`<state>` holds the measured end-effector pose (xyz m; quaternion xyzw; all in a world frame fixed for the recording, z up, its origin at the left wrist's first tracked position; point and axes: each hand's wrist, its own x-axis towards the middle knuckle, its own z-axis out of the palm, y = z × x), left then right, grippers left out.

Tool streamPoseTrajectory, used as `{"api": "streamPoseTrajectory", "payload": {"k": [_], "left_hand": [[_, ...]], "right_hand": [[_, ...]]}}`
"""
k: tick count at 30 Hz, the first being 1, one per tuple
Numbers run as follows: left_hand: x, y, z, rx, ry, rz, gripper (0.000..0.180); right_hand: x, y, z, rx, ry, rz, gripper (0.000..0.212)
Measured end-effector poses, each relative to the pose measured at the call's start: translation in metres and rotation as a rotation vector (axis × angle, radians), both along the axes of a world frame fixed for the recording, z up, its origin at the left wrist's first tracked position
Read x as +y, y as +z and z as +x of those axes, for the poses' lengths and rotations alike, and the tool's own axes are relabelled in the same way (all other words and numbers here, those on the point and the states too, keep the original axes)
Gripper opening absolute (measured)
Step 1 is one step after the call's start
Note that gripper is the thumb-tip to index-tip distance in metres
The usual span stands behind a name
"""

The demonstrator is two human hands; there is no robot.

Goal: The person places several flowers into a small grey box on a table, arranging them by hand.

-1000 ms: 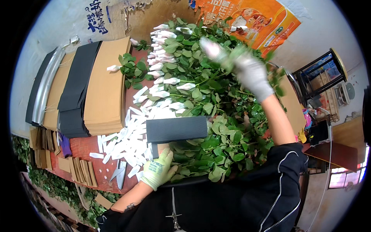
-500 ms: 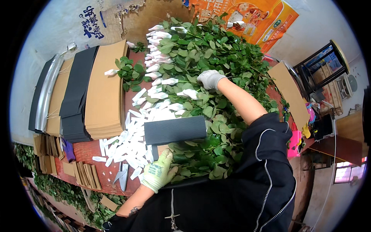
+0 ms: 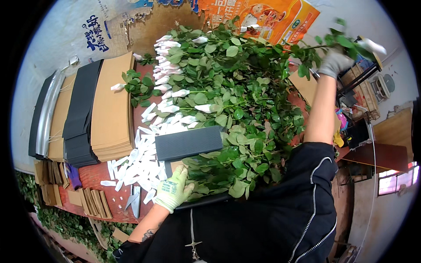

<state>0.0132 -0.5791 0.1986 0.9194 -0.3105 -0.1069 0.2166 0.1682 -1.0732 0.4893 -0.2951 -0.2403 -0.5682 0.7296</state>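
Note:
My right hand (image 3: 337, 63), in a grey-white glove, is raised at the upper right and closed on a leafy rose stem (image 3: 346, 41). That rose's bud end is white and blurred by motion. My left hand (image 3: 172, 189), in a pale yellow-green glove, grips the near edge of a brown cardboard sheet (image 3: 176, 165), with its thumb beside rose leaves. A black corrugated sheet (image 3: 188, 143) lies just beyond it, over the leaves. Many roses with white-sleeved buds (image 3: 169, 68) lie across the table, buds to the left, leafy stems (image 3: 245, 87) to the right.
Loose white sleeves (image 3: 131, 164) are heaped left of my left hand, with scissors (image 3: 133, 201) nearby. Stacks of brown cardboard (image 3: 113, 105) and black sheets (image 3: 83, 109) stand at left. Small cardboard pieces (image 3: 94, 202) sit at the red table's (image 3: 123, 210) near-left edge.
My right hand has moved from over the rose pile up to the right, and now holds a rose. The left hand stays by the cardboard; the whole view has shifted slightly.

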Motion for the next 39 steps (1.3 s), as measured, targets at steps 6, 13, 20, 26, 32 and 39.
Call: {"api": "streamPoseTrajectory", "payload": {"k": [6, 13, 20, 26, 32, 39], "left_hand": [[0.001, 0.000, -0.002, -0.004, 0.006, -0.027, 0.058], [0.003, 0.013, -0.001, -0.012, 0.010, -0.009, 0.049], [-0.081, 0.145, 0.093, -0.122, -0.336, -0.486, 0.048], [-0.256, 0.134, 0.206, -0.314, -0.138, -0.161, 0.122], [-0.316, 0.134, 0.199, -0.414, -0.172, -0.354, 0.042], [-0.252, 0.224, 0.217, -0.555, -0.378, -0.726, 0.025]], "right_hand": [[-0.159, 0.052, -0.055, 1.144, -1.703, -0.483, 0.035], [-0.211, 0.105, -0.122, 2.102, -2.807, -1.117, 0.030], [-0.150, 0.160, -0.178, 1.266, -2.596, -0.959, 0.021], [-0.117, 0.215, -0.226, 0.655, -2.352, -1.050, 0.019], [-0.161, 0.280, -0.334, 0.168, -0.506, -0.279, 0.011], [-0.172, 0.204, -0.288, 0.186, -0.243, -0.208, 0.014]]}}
